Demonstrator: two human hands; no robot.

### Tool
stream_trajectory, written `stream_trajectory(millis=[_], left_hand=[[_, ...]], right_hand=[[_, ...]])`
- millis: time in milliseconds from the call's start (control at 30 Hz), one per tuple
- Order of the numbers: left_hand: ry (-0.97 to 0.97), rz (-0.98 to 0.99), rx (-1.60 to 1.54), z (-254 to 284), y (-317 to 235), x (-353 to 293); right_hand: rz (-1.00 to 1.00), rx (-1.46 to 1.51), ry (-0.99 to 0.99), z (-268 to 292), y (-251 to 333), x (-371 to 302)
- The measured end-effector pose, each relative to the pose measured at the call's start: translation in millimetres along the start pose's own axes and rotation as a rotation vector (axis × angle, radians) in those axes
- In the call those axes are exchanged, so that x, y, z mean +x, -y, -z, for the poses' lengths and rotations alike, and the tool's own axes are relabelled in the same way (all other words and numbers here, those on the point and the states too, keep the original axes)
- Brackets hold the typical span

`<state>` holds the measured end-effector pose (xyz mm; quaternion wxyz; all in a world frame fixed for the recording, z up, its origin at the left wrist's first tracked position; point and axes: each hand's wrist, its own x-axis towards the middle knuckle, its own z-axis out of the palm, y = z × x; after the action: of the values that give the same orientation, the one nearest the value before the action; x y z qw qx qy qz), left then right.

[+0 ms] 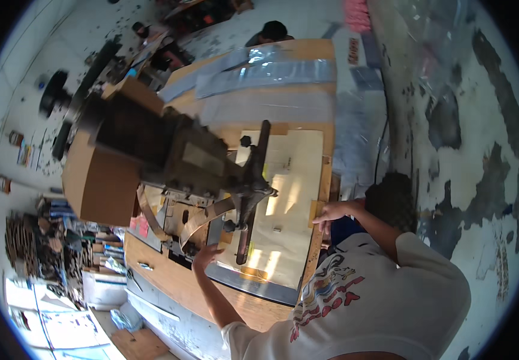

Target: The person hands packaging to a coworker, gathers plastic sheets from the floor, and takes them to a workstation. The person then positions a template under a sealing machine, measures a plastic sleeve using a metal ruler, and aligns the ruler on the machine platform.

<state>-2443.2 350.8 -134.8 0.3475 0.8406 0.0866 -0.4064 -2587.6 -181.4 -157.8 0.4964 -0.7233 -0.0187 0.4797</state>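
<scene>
A dark metal press-like machine (202, 153) with a long crossbar (262, 150) stands over a large pale yellow sheet (295, 180) on the wooden table. My right hand (335, 211) is at the sheet's right edge, its fingers closed on a small flat tan piece (316, 211). Near the machine's base, my left hand (208, 257) reaches in with its fingers stretched out. Its fingertips are beside a small yellowish piece (226, 237); contact between them is unclear. Curved tan strips (202, 222) hang at the machine's front.
Clear plastic-wrapped sheets (265, 78) cover the table's far end. A cardboard box (106, 186) stands left of the machine. A small tool (145, 266) lies on the wooden tabletop (172, 282). Stacked materials (28, 249) line the left wall. Other people (271, 33) are at the back.
</scene>
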Motion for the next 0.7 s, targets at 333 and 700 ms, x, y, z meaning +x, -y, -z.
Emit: stream_trajectory(millis=[333, 700], left_hand=[[-0.589, -0.215, -0.043, -16, 112, -54], [0.294, 0.460, -0.080, -181, -113, -112]], right_hand=[[0.184, 0.037, 0.151, 19, -11, 22], [-0.048, 0.111, 0.293, 235, -131, -14]])
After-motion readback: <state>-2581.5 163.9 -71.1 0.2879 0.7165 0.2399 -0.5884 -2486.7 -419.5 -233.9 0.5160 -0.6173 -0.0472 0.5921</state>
